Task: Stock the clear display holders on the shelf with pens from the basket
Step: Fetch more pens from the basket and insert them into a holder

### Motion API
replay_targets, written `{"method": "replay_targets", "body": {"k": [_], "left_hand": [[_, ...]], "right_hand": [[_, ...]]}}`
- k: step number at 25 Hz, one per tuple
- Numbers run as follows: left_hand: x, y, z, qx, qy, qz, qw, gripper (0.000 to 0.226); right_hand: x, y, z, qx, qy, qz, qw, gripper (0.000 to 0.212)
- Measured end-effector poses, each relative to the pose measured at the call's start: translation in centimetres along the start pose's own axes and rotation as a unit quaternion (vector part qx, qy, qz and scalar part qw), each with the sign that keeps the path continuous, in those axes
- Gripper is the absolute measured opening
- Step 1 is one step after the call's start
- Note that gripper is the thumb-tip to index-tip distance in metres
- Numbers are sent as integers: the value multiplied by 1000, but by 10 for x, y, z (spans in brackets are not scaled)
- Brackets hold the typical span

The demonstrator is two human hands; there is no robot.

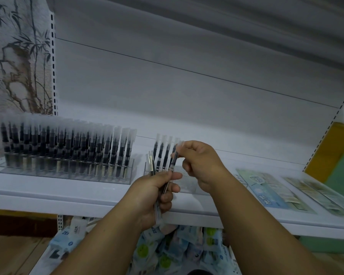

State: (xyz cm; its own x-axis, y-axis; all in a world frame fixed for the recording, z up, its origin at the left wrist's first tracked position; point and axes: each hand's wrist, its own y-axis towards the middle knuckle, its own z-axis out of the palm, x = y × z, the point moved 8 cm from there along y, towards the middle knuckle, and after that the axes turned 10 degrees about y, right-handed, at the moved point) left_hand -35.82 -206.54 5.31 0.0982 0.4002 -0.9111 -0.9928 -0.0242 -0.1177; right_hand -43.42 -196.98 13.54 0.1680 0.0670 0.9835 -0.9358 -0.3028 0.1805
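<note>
White shelf board (pixel 48 187) runs across my view, and on its left stands a long clear display holder (pixel 66 169) packed with upright black pens (pixel 68 147) under frosted caps. Just right of it sits a second clear holder (pixel 187 182), where I see only a few pens (pixel 163 153) standing at its left end. My left hand (pixel 153 197) is near the shelf's front edge, fingers curled around a small bundle of pens (pixel 156 195) that sticks up past the thumb and down below the palm. My right hand (pixel 201 161) is raised over the second holder, pinching one pen (pixel 174 157) near its capped top, the pen tilted with its lower end close to my left fingertips. Farther right on the shelf lie flat printed packets (pixel 266 187). Below the shelf, near me, I see a jumble of blue-and-white packaged goods (pixel 167 253). I cannot see the basket.
</note>
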Motion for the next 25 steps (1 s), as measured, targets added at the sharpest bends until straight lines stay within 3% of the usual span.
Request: {"method": "replay_targets", "body": {"k": [2,5,7,12,16,20,22,25], "left_hand": [[0,2,-2,-14,5,-1,1000,30],[3,5,-10,-58,-2,-5,998,27],[4,6,-13,-71,-10,-7,997,25],[3,8,-7,-63,-9,-8,998,24],[4,8,-4,-52,-10,-12,999,21],[3,6,3,-29,-36,-17,999,5],[4,5,2,-26,-48,-19,998,7],[3,4,-1,-24,-63,-24,997,22]], "right_hand": [[6,2,-8,-45,12,-32,998,10],[21,5,-43,-191,14,-122,974,3],[27,2,-48,-218,-29,-185,958,5],[14,7,-29,-165,-143,-211,953,10],[6,20,-17,-98,-219,-184,953,8],[9,43,-8,-44,-305,-109,945,25],[-4,46,-8,-43,-320,-74,943,25],[-11,24,-12,-98,-323,-94,937,20]]}}
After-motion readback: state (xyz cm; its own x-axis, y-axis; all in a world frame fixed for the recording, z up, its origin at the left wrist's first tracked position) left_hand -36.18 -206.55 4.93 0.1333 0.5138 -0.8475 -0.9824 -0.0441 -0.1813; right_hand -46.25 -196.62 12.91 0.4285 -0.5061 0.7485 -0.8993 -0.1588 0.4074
